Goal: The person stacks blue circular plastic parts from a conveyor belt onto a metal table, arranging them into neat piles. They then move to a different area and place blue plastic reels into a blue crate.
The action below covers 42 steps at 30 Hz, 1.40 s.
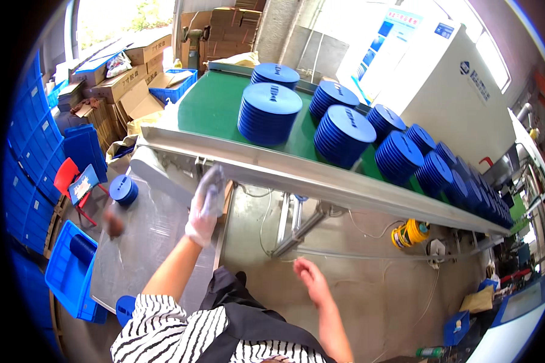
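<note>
My left hand [207,202], in a thin whitish glove, reaches up beside the metal edge of the conveyor, above the grey table. Its fingers are stretched out and somewhat blurred; nothing shows in them. Lower right, over the floor, my bare right hand [312,281] hangs with loosely bent fingers, holding nothing visible. Just beyond the left hand is the green conveyor belt [206,112]. Stacks of blue slotted discs stand on it, among them a near stack [269,115] and another to its right [344,136]. A short blue disc stack [123,190] sits on the table.
A blurred brown object [113,224] is at the left of the grey table [157,242]. Beside it stands a blue crate [66,272] holding discs. A red chair [66,176], cartons [118,85] and stacked blue boxes [36,163] are further left. A yellow bucket [409,234] stands under the conveyor.
</note>
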Motion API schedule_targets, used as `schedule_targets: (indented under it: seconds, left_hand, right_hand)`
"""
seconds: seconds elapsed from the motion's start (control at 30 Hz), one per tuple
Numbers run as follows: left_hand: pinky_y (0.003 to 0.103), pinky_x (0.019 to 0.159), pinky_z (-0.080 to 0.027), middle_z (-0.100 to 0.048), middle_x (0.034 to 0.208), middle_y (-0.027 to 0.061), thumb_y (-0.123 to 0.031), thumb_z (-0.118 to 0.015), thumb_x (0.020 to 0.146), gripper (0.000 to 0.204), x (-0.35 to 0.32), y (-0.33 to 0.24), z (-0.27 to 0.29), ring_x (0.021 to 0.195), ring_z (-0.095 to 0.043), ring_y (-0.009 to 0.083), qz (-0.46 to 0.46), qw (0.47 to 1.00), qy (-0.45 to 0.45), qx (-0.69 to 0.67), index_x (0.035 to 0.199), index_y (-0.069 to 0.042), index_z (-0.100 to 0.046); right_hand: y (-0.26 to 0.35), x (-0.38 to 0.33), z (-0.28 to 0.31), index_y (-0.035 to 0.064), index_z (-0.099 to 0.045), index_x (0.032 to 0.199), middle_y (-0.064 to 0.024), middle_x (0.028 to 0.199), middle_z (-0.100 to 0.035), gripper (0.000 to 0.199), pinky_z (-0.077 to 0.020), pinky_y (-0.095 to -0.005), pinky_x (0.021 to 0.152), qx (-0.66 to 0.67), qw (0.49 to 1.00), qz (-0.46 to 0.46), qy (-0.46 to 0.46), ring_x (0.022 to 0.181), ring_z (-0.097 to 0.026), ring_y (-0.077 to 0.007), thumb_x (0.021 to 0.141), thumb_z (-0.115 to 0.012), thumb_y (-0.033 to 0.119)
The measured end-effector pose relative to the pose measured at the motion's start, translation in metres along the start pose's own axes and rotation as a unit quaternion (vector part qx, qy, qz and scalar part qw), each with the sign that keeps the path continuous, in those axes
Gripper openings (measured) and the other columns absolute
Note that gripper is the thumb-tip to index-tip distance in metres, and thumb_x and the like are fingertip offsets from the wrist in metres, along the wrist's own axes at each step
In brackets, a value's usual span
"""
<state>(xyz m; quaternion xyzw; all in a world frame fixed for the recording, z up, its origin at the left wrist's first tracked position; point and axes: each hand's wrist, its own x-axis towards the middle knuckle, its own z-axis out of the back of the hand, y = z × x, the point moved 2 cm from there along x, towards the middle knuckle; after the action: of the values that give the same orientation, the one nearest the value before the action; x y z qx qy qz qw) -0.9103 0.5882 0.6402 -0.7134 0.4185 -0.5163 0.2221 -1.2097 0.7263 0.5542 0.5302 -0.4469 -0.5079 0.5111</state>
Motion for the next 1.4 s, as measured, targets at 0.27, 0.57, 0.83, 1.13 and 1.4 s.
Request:
schedule_targets:
  seconds: [0.27, 0.57, 0.83, 1.13, 1.4]
  left_hand:
    - [0.035, 0.106, -0.017, -0.034, 0.139, 0.0103, -0.056, -0.035, 0.089, 0.066, 0.254, 0.092, 0.024, 0.127, -0.029, 0.0223, 0.254, 0.955, -0.138, 0.063, 0.137, -0.01, -0.032]
    - [0.034, 0.107, -0.021, -0.041, 0.135, 0.0062, -0.055, -0.04, 0.088, 0.064, 0.271, 0.115, -0.002, 0.124, -0.036, 0.0229, 0.375, 0.906, -0.062, -0.188, 0.131, -0.008, -0.041]
    - [0.032, 0.095, -0.037, -0.051, 0.121, 0.0083, -0.036, -0.035, 0.095, 0.041, 0.309, 0.027, -0.159, 0.11, -0.048, 0.0184, 0.152, 0.971, 0.052, -0.179, 0.123, -0.007, -0.044]
    - [0.031, 0.106, -0.023, -0.042, 0.134, 0.0071, -0.035, -0.04, 0.093, 0.048, 0.303, 0.122, -0.247, 0.123, -0.038, 0.02, 0.472, 0.565, 0.14, -0.663, 0.131, -0.006, -0.039]
    - [0.039, 0.11, -0.003, -0.021, 0.146, 0.0102, -0.065, -0.031, 0.085, 0.078, 0.27, 0.194, -0.199, 0.136, -0.011, 0.0254, 0.359, 0.815, -0.016, -0.456, 0.14, -0.011, -0.024]
  right_hand:
    - [0.196, 0.328, -0.027, 0.009, -0.028, 0.136, -0.0111, 0.139, -0.032, 0.067, -0.0175, -0.0375, 0.103, 0.129, 0.979, 0.127, -0.089, 0.131, -0.023, -0.0223, 0.089, -0.039, 0.055]
    - [0.183, 0.403, -0.058, 0.0041, -0.021, 0.139, -0.0106, 0.143, -0.024, 0.077, -0.0195, -0.0338, 0.107, 0.333, 0.94, 0.067, 0.02, 0.129, -0.025, -0.0232, 0.088, -0.032, 0.061]
    - [0.321, 0.32, 0.032, 0.0095, -0.012, 0.142, -0.0056, 0.144, -0.021, 0.074, -0.0146, -0.0328, 0.108, 0.275, 0.914, 0.292, -0.064, 0.131, -0.022, -0.0184, 0.089, -0.04, 0.053]
    - [0.313, 0.312, 0.17, 0.0027, -0.024, 0.137, -0.0097, 0.141, -0.029, 0.062, -0.0179, -0.0327, 0.107, 0.239, 0.948, 0.211, 0.009, 0.129, -0.026, -0.0194, 0.095, -0.027, 0.048]
    - [0.225, 0.349, 0.238, 0.0164, -0.022, 0.14, -0.001, 0.106, -0.045, 0.073, -0.0249, -0.0301, 0.07, 0.088, 0.992, 0.005, -0.088, 0.087, -0.037, -0.0146, 0.087, -0.015, 0.066]
